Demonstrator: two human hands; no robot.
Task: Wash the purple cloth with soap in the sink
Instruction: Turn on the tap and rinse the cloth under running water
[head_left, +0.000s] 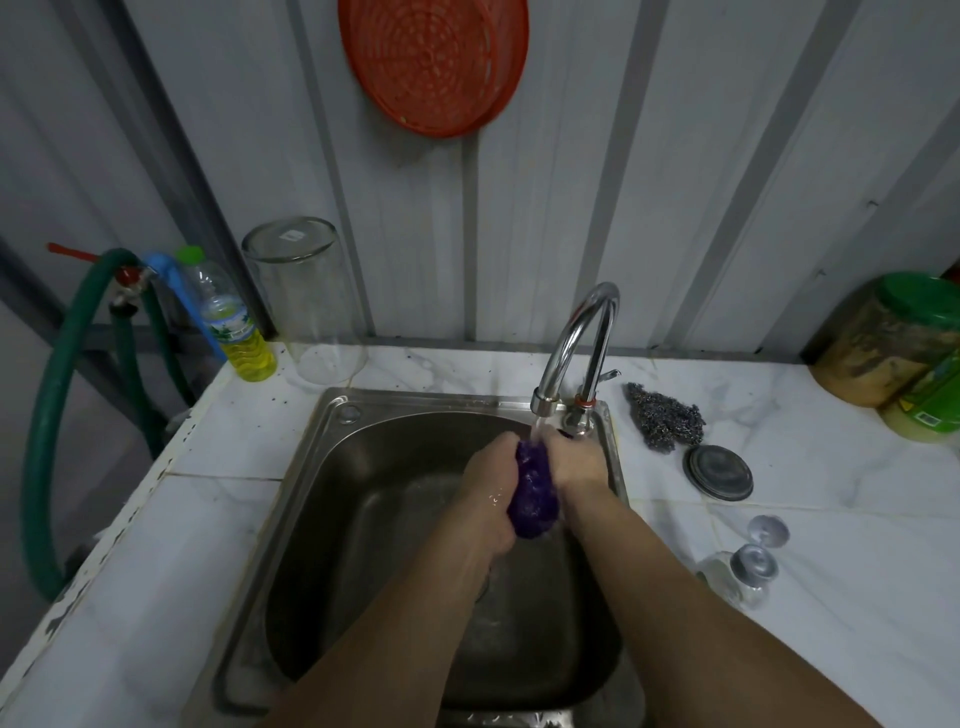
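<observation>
The purple cloth (534, 493) is bunched into a wet roll over the steel sink (332, 467). My left hand (491, 488) grips its left side and my right hand (574, 462) grips its right side. Water runs from the curved chrome tap (576, 348) straight onto the top of the cloth. A plastic bottle of yellow liquid soap (236, 325) stands at the back left corner of the counter, apart from both hands.
An upturned glass jar (311, 301) stands behind the sink. A steel scourer (665, 415), a metal lid (719, 473) and an overturned glass (743, 566) lie on the right counter. A green-lidded container (893, 348) sits far right. A green hose (52, 415) hangs left.
</observation>
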